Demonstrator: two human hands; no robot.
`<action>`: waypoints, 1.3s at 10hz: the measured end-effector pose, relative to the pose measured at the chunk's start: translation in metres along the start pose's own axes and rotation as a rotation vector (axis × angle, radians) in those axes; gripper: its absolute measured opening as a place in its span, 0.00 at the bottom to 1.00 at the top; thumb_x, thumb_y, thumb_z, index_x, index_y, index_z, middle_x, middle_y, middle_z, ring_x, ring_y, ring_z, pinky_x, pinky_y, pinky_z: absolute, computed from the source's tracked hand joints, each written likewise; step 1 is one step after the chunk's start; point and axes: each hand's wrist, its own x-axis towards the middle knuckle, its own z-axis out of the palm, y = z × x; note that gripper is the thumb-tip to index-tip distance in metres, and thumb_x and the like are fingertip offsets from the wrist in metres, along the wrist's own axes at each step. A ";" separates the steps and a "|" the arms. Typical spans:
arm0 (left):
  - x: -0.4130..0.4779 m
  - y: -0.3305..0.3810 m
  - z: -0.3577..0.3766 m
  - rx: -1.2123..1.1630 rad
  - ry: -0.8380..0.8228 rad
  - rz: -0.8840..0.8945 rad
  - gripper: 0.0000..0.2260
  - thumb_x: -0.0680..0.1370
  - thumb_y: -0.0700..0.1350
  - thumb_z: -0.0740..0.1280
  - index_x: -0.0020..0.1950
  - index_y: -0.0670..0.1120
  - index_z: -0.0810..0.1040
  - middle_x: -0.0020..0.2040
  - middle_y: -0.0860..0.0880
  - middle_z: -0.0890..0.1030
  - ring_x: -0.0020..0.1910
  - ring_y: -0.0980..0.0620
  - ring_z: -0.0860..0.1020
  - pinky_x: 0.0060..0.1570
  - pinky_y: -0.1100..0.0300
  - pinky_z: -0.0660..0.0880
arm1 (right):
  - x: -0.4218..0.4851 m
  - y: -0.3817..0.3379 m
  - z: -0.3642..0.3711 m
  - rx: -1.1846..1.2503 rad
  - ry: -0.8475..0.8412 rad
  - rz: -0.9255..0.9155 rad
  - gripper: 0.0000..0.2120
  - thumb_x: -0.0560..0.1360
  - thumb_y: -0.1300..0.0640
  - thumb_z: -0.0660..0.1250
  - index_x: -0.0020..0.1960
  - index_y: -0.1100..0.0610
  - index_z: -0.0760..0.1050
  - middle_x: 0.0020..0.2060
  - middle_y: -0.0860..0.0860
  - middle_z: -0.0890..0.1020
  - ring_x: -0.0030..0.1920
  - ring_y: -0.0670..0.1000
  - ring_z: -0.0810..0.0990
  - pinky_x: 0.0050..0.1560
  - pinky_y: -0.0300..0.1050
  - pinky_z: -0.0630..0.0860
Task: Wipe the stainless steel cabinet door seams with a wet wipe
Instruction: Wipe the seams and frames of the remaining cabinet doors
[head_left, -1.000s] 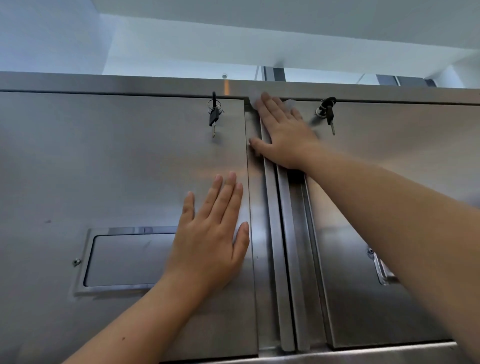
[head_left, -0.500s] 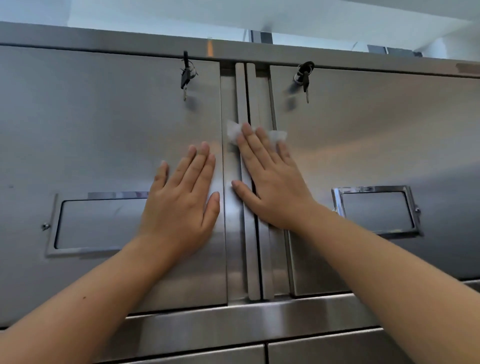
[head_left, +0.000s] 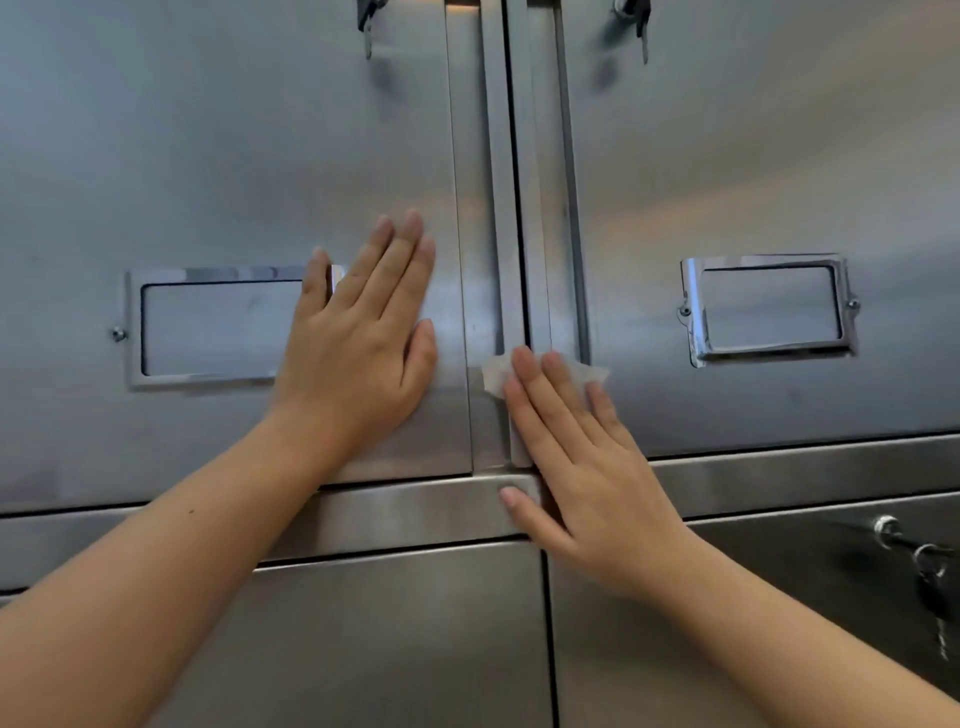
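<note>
Two stainless steel cabinet doors fill the view, the left door (head_left: 223, 156) and the right door (head_left: 753, 156), meeting at a vertical centre seam (head_left: 517, 182). My right hand (head_left: 582, 457) lies flat with straight fingers over the lower end of that seam, pressing a white wet wipe (head_left: 496, 375) against the metal; only the wipe's edges show beyond my fingertips. My left hand (head_left: 363, 338) rests flat and open on the left door, beside the seam, holding nothing.
Each door carries a framed label holder, the left one (head_left: 208, 327) partly under my left hand, the right one (head_left: 769, 309) free. Keys hang from locks at the top (head_left: 368, 21) (head_left: 636, 21). A horizontal rail (head_left: 415, 506) and lower doors with another key (head_left: 930, 577) lie below.
My right hand has slid the wipe down the centre seam from the top to near the doors' lower edge. The view has dropped with it. My left hand stays flat on the left door.
</note>
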 end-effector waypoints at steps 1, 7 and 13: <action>-0.001 0.000 0.000 0.002 -0.010 -0.002 0.25 0.77 0.48 0.50 0.73 0.40 0.62 0.73 0.43 0.61 0.72 0.48 0.57 0.68 0.43 0.54 | -0.022 -0.012 0.004 0.018 0.017 0.013 0.32 0.76 0.45 0.55 0.73 0.63 0.57 0.74 0.58 0.57 0.74 0.57 0.54 0.72 0.54 0.52; -0.001 -0.001 0.000 -0.030 -0.028 -0.014 0.26 0.77 0.48 0.49 0.74 0.42 0.60 0.74 0.45 0.59 0.73 0.49 0.57 0.69 0.45 0.51 | -0.020 -0.026 0.008 -0.072 0.063 -0.024 0.30 0.74 0.46 0.58 0.72 0.61 0.63 0.72 0.63 0.59 0.73 0.62 0.57 0.70 0.60 0.58; -0.002 -0.002 0.000 -0.026 -0.044 -0.023 0.26 0.77 0.49 0.48 0.75 0.43 0.59 0.75 0.46 0.57 0.74 0.50 0.55 0.69 0.46 0.50 | -0.018 -0.044 0.015 0.075 0.202 0.106 0.28 0.77 0.49 0.54 0.72 0.64 0.58 0.72 0.60 0.58 0.73 0.58 0.56 0.70 0.62 0.53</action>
